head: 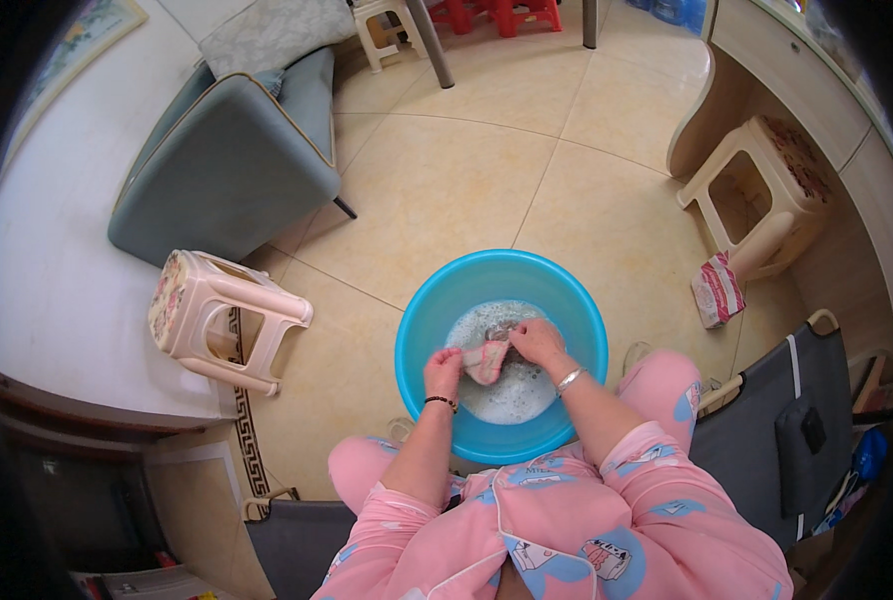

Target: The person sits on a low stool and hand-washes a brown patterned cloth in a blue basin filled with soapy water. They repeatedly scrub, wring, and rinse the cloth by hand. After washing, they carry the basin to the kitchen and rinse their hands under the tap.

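A round blue plastic basin [428,300] stands on the floor between my knees, with foamy water [503,401] in its bottom. Over the water, a small pale cloth with pink edging [488,362] is stretched between my hands. My left hand [443,373] pinches its left end, and my right hand [538,341] grips the upper right side. Just left of my right hand, a greyish piece of cloth [500,330] lies partly in the suds; its shape is hard to make out.
Plastic stools stand at left [251,300] and right [754,195]. A pink and white carton [719,292] sits on the floor by the right stool. A grey-blue armchair [229,172] is at upper left. Beneath me is a dark folding cot [769,420].
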Demonstrator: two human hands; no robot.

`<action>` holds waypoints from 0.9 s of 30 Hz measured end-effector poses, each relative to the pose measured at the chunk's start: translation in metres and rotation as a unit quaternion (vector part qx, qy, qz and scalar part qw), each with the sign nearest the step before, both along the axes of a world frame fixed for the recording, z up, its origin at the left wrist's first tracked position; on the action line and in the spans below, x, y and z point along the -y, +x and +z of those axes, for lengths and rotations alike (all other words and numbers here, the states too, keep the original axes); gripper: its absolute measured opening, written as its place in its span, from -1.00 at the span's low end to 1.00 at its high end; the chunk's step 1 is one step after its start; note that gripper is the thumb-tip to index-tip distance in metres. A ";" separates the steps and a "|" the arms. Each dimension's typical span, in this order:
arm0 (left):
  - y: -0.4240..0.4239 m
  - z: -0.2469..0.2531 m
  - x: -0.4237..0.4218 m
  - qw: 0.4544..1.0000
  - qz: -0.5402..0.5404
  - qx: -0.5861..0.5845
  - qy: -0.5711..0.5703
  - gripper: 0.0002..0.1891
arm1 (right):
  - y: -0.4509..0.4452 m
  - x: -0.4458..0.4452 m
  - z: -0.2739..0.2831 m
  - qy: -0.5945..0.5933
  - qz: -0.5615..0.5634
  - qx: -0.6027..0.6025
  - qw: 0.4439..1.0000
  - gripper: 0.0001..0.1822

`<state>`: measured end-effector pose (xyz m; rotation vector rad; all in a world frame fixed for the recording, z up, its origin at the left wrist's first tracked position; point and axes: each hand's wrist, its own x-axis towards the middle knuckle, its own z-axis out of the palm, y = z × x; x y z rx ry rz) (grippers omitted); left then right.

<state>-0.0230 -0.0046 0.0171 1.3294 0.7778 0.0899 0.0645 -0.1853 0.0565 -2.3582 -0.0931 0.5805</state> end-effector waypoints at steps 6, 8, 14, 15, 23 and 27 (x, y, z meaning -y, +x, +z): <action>-0.013 -0.029 0.000 0.927 -0.174 -0.177 0.280 -0.68 | -0.016 0.010 -0.032 -0.164 0.024 0.185 0.969 -0.68; -0.010 -0.029 0.003 0.915 -0.206 -0.138 0.319 -0.64 | -0.023 0.006 -0.037 -0.151 0.065 0.182 0.969 -0.67; 0.001 0.032 0.024 0.933 -0.062 -0.161 -0.316 -0.58 | -0.049 -0.041 0.025 0.188 0.159 0.144 0.958 -0.75; 0.000 0.026 0.017 0.928 -0.088 -0.124 -0.339 -0.58 | -0.064 -0.055 0.019 0.233 0.125 0.180 0.947 -0.79; -0.003 0.029 0.033 0.910 -0.089 -0.040 -0.402 -0.61 | -0.062 -0.052 0.003 -0.047 0.256 0.285 0.922 -0.85; 0.000 0.010 0.026 0.924 -0.079 -0.030 -0.372 -0.62 | -0.033 -0.024 -0.005 -0.059 0.103 0.194 0.974 -0.86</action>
